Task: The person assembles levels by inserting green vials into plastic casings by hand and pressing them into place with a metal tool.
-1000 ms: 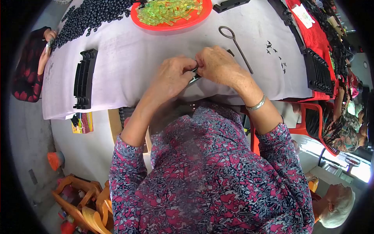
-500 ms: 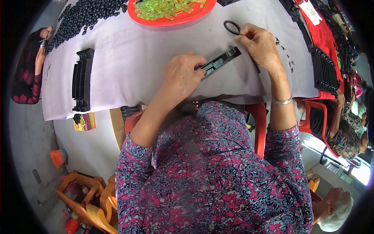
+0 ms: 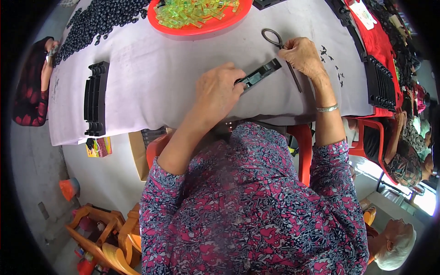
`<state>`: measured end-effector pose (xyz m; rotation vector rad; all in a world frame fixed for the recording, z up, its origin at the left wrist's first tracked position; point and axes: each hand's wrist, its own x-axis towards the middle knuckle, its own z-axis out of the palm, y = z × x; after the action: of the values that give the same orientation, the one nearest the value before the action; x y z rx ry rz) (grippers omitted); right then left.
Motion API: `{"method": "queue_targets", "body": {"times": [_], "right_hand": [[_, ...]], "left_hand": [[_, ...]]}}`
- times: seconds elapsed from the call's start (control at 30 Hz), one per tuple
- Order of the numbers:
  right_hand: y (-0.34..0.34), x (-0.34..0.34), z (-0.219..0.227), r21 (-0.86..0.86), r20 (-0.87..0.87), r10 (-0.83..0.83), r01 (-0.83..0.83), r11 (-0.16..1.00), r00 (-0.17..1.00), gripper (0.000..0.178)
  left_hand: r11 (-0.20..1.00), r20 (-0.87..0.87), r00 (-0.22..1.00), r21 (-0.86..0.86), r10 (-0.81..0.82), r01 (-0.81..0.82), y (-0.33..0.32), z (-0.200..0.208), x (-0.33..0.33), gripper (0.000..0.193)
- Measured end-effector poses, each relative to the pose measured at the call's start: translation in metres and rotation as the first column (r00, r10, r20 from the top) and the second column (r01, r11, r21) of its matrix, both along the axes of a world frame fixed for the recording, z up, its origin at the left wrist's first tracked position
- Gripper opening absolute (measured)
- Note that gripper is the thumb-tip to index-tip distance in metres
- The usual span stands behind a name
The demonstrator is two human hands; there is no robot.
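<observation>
My left hand [image 3: 219, 91] is closed around one end of a long, narrow black plastic part [image 3: 262, 74]. It points up to the right, and a greyish shine shows in its recess. My fingers cover its lower end. To the right, my right hand [image 3: 303, 56] has thumb and fingers pinched together on a thin dark rod [image 3: 293, 75], just below the rod's oval loop [image 3: 272, 36]. The rod's straight end slants down toward the near table edge. Small black bits [image 3: 340, 75] are scattered on the cloth beside my right hand.
A red plate [image 3: 199, 31] of yellow-green translucent pieces [image 3: 192, 13] stands at the far side, left of it a heap of small black round parts [image 3: 98, 23]. Black ribbed frames lie at the left [image 3: 95, 100] and right [image 3: 381, 82]. Other people sit at both sides.
My right hand has come nearer, and its fingers now pinch the rod below the loop. My left hand keeps hold of the black part, slightly turned, with its fingers further over it.
</observation>
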<state>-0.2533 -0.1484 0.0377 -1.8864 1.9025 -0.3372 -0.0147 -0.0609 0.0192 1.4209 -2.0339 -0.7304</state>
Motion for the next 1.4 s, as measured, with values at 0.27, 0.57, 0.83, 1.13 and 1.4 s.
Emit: {"method": "queue_targets", "body": {"times": [0.27, 0.57, 0.83, 1.13, 1.4], "right_hand": [[0.024, -0.017, -0.005, 0.244, 0.833, -0.226, 0.031, 0.969, 0.505, 0.014], [0.043, 0.024, 0.016, -0.029, 0.936, -0.073, -0.283, 0.959, -0.343, 0.027], [0.045, 0.063, 0.023, -0.109, 0.948, 0.058, -0.149, 0.983, -0.314, 0.062], [0.042, 0.062, 0.000, -0.073, 0.959, 0.052, -0.068, 0.995, -0.277, 0.051], [0.045, 0.062, -0.008, -0.149, 0.941, 0.088, -0.166, 0.975, -0.327, 0.055]], "left_hand": [[0.977, 0.034, 0.979, -0.055, -0.203, 0.205, -0.007, 0.004, 0.009, 0.018], [0.962, 0.086, 0.959, -0.018, -0.272, 0.274, -0.016, 0.009, 0.008, 0.020], [0.989, -0.059, 0.987, 0.013, -0.148, 0.149, -0.007, 0.000, 0.005, 0.023], [0.990, -0.083, 0.987, 0.030, -0.135, 0.137, -0.007, -0.002, 0.004, 0.024], [0.994, -0.079, 0.991, 0.027, -0.104, 0.106, -0.006, -0.003, 0.002, 0.022]]}}
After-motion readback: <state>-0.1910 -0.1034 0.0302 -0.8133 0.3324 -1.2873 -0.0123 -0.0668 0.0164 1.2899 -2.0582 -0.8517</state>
